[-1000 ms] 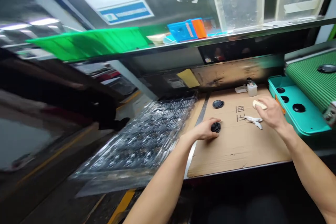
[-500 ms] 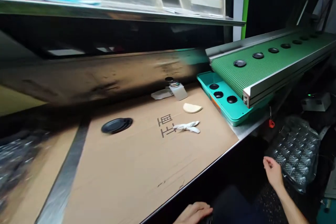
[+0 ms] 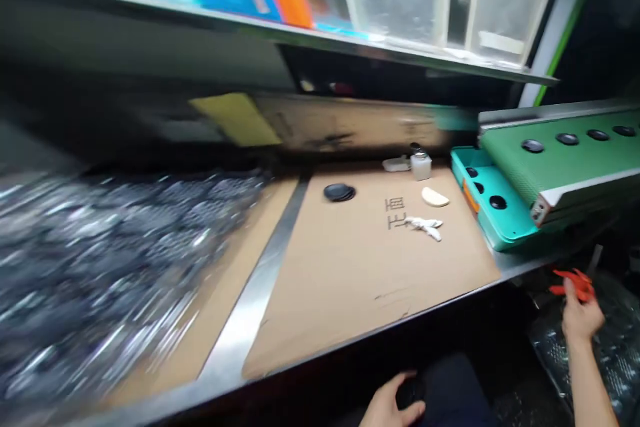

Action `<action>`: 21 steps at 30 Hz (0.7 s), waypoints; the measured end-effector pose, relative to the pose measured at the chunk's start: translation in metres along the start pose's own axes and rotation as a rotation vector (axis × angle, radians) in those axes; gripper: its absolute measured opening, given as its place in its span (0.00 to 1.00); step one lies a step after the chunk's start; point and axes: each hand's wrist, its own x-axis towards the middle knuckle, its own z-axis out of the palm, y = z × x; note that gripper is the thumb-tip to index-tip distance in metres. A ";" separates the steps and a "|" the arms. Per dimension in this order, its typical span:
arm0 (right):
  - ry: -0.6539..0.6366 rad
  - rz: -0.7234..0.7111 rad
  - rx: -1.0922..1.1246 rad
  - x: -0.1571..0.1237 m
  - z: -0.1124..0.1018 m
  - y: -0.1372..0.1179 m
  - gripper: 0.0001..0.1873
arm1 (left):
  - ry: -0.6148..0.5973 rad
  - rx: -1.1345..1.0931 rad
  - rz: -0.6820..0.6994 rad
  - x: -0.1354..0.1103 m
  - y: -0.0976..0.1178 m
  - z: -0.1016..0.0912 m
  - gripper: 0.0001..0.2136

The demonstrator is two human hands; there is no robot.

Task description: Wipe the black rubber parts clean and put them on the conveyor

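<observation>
Below the cardboard-topped bench [image 3: 370,267], left hand [image 3: 387,403] grips a black disc [image 3: 410,392], right hand [image 3: 580,320] a red piece [image 3: 575,283].

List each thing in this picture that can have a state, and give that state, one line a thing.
Left hand: below the table edge, beside a dark round piece
Right hand: raised, fingertips at a blurred red object
White cloth: crumpled on the cardboard sheet
Black disc: flat on the cardboard sheet
Dispenser bottle: upright
Teal tray: black discs in its recesses
</observation>
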 end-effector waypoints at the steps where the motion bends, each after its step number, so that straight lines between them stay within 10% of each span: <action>1: 0.038 -0.012 0.065 -0.009 -0.017 -0.007 0.26 | 0.024 -0.155 -0.011 0.001 0.002 -0.002 0.28; 4: -0.243 -0.047 0.083 -0.046 -0.064 -0.032 0.29 | 0.064 -0.714 -0.189 0.012 0.002 -0.011 0.28; 7: -0.905 -0.100 -0.172 -0.107 -0.088 -0.064 0.28 | 0.157 -1.286 -0.394 0.035 -0.007 -0.022 0.21; 11: -1.630 -0.280 -0.381 -0.194 -0.077 -0.104 0.26 | 0.213 -1.476 -0.415 0.063 -0.018 -0.030 0.16; 15: -1.728 -0.494 -0.825 -0.229 -0.043 -0.136 0.28 | 0.247 -1.548 -0.394 0.066 -0.023 -0.029 0.18; 21: -1.826 -0.583 -0.929 -0.232 -0.010 -0.158 0.27 | 0.248 -1.565 -0.328 0.067 -0.033 -0.028 0.19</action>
